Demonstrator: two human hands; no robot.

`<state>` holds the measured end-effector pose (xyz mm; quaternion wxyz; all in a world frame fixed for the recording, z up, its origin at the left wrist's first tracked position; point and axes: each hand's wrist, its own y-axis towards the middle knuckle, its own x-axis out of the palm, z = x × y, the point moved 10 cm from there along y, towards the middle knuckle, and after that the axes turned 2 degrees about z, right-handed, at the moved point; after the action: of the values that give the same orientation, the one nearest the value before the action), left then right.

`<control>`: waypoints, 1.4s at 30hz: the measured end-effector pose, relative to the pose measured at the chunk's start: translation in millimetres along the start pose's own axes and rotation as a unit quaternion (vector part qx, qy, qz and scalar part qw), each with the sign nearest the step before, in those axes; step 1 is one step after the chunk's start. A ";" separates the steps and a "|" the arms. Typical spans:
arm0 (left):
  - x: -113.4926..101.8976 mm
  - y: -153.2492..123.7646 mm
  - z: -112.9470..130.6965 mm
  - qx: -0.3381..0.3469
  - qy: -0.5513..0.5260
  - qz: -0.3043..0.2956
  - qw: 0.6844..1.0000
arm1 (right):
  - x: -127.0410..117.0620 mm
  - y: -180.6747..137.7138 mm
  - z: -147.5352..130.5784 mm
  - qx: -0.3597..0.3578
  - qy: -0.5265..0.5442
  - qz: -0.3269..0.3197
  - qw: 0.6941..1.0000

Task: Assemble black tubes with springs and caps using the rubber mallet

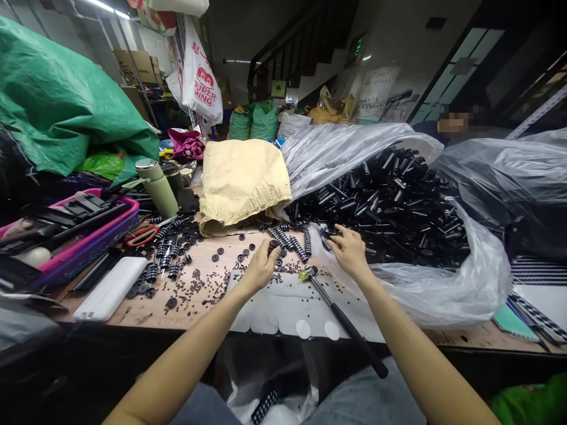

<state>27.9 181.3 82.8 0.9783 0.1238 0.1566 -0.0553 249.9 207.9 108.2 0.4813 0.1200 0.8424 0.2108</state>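
Note:
My left hand (261,264) is closed, thumb and fingertips together around a small black part (273,245) that is mostly hidden. Just beyond it lie several black-and-white checkered cylinders (297,248). My right hand (349,250) reaches to the near edge of a large heap of black tubes (381,195), index finger stretched and thumb apart. Black pieces lie at its fingertips; no firm hold shows. Between and below my hands rests a mallet (339,313) with a yellow-green face, its black handle sticking out over the table edge.
Tiny dark rings (199,283) and black discs (243,257) are scattered over the tabletop. A clear plastic bag (443,295) surrounds the heap. At left are a white box-shaped object (110,289), red scissors (144,235), a green bottle (157,189) and a pink-rimmed basket (133,206). A yellow sack (243,183) stands behind.

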 end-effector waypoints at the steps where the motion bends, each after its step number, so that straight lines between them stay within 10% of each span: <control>1: 4.1 -6.7 -2.0 -0.040 -0.067 -0.006 0.997 | 2.0 -7.8 -3.0 0.037 0.082 -0.009 0.996; 6: 42.6 -31.0 -8.4 -0.192 -0.270 -0.067 0.941 | 50.7 -63.2 -52.7 0.195 0.446 -0.185 0.854; 11: 46.4 -41.7 -22.8 -0.211 -0.292 -0.057 0.931 | 38.0 -74.5 -68.1 0.105 0.288 -0.138 0.942; 17: 9.6 -40.4 -24.0 -0.018 0.080 0.020 0.996 | 37.3 -95.5 -62.9 0.004 0.100 -0.123 0.987; 27: 82.4 -48.9 -14.6 0.026 0.330 -0.167 0.929 | 12.5 -124.3 -31.7 0.086 0.103 -0.052 0.990; 32: 63.7 -52.0 -11.7 -0.080 0.024 -0.146 0.986 | 2.7 -127.9 -72.1 -0.051 0.064 -0.043 0.996; 42: 51.2 -73.4 -11.9 -0.212 -0.370 -0.095 0.899 | 17.7 -124.5 -100.4 -0.056 0.130 -0.104 0.985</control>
<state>62.0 110.1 38.9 0.9588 -0.1311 -0.1979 -0.1558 154.6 81.1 81.2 0.3933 -0.0236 0.8922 0.2206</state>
